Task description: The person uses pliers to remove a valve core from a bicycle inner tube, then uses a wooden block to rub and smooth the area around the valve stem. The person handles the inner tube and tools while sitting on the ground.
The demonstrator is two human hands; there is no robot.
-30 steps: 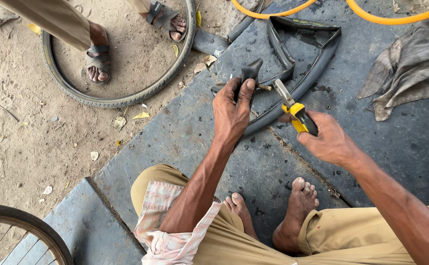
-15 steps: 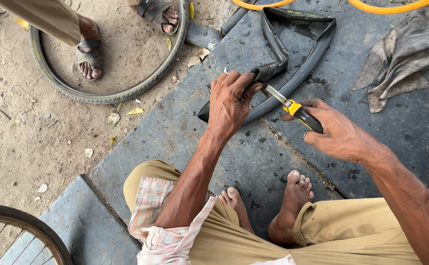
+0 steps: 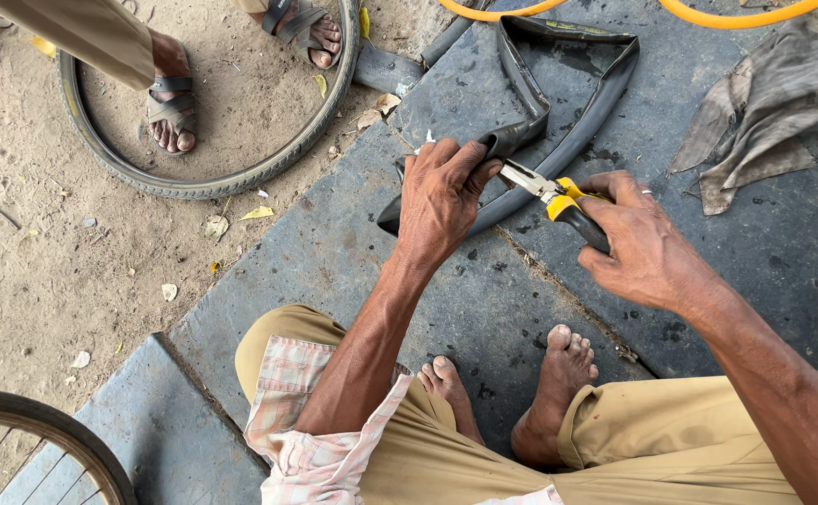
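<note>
1. The left hand (image 3: pixel 441 201) is curled down over a folded bit of the flat black rubber inner tube (image 3: pixel 572 103), fingers wrapped tight and pinning it to the grey stone slab (image 3: pixel 334 252); thumb sticks out toward the tool.
2. The right hand (image 3: pixel 647 248) is clenched round the yellow-and-black handled steel pliers (image 3: pixel 549 192); the pliers' nose points left and meets the tube right by the left thumb; can't tell how far the nose is parted.
3. The rest of the tube loops away up the slab, lying flat.
4. A crumpled grey-brown rag (image 3: pixel 764 108) sits well off to the right; a bare black bicycle tyre (image 3: pixel 212 178) lies on the sand at left, with somebody else's sandalled foot (image 3: pixel 170 112) inside the ring.
</note>
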